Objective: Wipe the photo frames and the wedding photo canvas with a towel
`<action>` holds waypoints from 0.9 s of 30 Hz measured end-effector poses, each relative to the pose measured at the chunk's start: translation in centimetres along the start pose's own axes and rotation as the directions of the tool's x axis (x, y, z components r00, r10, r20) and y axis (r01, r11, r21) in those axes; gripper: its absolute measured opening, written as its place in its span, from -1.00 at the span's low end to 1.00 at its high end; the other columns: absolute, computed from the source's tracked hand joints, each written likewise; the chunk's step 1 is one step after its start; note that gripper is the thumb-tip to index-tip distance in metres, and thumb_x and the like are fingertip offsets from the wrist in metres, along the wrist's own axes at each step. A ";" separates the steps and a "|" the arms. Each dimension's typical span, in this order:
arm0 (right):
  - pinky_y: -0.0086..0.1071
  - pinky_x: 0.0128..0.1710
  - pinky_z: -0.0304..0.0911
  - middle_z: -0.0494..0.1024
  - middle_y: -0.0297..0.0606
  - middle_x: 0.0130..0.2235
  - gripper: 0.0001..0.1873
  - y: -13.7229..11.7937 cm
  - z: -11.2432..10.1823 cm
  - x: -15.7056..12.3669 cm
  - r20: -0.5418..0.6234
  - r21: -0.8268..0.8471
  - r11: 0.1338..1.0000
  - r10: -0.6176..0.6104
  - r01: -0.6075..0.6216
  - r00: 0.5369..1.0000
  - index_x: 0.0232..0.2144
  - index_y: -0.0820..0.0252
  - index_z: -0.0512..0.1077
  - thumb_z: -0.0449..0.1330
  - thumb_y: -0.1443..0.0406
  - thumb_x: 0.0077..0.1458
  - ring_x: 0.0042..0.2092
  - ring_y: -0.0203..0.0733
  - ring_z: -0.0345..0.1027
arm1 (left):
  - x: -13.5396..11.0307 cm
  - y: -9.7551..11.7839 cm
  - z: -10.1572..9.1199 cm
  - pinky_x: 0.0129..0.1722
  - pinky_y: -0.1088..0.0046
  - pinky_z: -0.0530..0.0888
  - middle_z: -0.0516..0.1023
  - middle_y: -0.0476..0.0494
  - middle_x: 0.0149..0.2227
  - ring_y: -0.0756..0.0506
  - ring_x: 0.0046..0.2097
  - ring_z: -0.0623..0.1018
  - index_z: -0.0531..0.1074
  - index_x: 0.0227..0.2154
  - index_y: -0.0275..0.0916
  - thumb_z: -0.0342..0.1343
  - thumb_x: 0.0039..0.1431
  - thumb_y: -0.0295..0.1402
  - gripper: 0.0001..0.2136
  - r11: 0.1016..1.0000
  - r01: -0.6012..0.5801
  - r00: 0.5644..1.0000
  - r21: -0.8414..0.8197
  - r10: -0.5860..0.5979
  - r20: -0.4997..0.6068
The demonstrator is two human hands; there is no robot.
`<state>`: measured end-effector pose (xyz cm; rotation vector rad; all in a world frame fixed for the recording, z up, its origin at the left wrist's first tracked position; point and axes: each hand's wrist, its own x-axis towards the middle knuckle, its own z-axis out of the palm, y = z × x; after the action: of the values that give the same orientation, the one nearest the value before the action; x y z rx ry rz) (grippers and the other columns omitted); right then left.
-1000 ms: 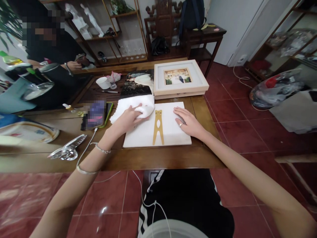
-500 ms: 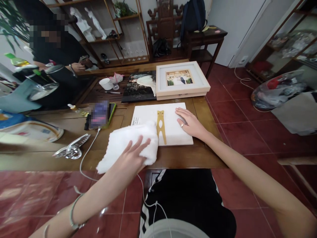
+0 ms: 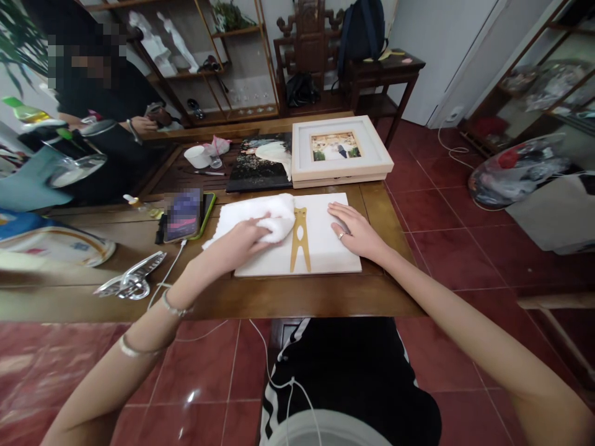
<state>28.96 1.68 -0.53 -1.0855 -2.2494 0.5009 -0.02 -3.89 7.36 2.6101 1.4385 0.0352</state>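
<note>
A white panel (image 3: 328, 254) lies flat on the wooden table in front of me. Down its middle runs a gold, fork-legged piece (image 3: 300, 232) with an oval hole. My left hand (image 3: 244, 243) has its fingers closed on a fluffy white cloth (image 3: 251, 207), bunched against the panel's left part and covering its upper left corner. The cloth's edge reaches the gold piece. With fingers stretched out, my right hand (image 3: 356, 230) rests flat on the panel's right side; a ring shows on one finger.
Behind the panel stand a white framed photo (image 3: 341, 170) and a dark photo print (image 3: 242, 173). To the left are a phone (image 3: 183, 214) with a cable, a silver metal tool (image 3: 132, 279), a plastic pack (image 3: 56, 238) and a white cup (image 3: 198, 157). A person (image 3: 106, 80) sits across the table.
My left hand has pushed the cloth away from me, from the panel's lower left to its upper left, bunching it. More of the panel's near edge shows. My right hand stays put.
</note>
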 end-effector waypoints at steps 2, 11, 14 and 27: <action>0.04 0.33 0.08 0.39 -0.02 0.23 -0.55 0.0 0.0 0.0 -0.006 0.005 1.000 -0.010 0.010 1.000 0.13 0.27 0.40 0.01 0.28 0.24 0.32 0.01 0.16 | 1.7 -1.1 -0.2 -0.13 0.31 0.46 0.62 -0.24 -0.30 -0.21 -0.18 0.57 0.51 -0.41 -0.29 -0.03 0.33 -0.23 -0.69 1.000 0.015 0.999 0.001 -0.015 -0.045; 0.11 0.31 0.09 0.40 -0.03 0.23 -0.56 0.2 0.0 0.0 -0.014 0.009 1.000 -0.028 0.028 1.000 0.13 0.22 0.40 0.03 0.28 0.23 0.31 0.04 0.17 | 7.0 -0.2 -1.3 -0.30 0.42 0.33 0.50 -0.13 -0.49 -0.07 -0.41 0.42 0.44 -0.53 -0.29 0.04 0.32 -0.23 -0.66 0.999 -0.047 0.994 -0.009 0.046 -0.097; 0.10 0.31 0.09 0.40 -0.05 0.23 -0.55 0.2 0.0 0.0 -0.016 0.007 1.000 -0.023 0.023 1.000 0.13 0.21 0.40 0.02 0.27 0.24 0.31 0.04 0.18 | 7.7 0.7 -0.9 -0.24 0.41 0.36 0.51 -0.14 -0.47 -0.07 -0.39 0.45 0.46 -0.51 -0.31 0.04 0.33 -0.28 -0.69 0.997 -0.080 0.991 -0.023 0.077 -0.110; 0.06 0.31 0.09 0.39 0.03 0.23 -0.55 0.1 0.0 0.0 -0.005 -0.012 1.000 -0.018 0.018 1.000 0.12 0.28 0.40 0.01 0.27 0.24 0.30 0.05 0.18 | 4.1 4.8 1.6 0.14 -0.02 0.38 0.37 -0.43 0.22 -0.39 0.29 0.30 0.57 -0.28 -0.34 0.07 0.31 -0.43 -0.82 0.974 -0.142 0.987 0.178 0.153 -0.050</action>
<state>28.98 1.75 -0.55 -1.0708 -2.2584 0.4778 6.36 -3.21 6.26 2.8782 1.3191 0.0107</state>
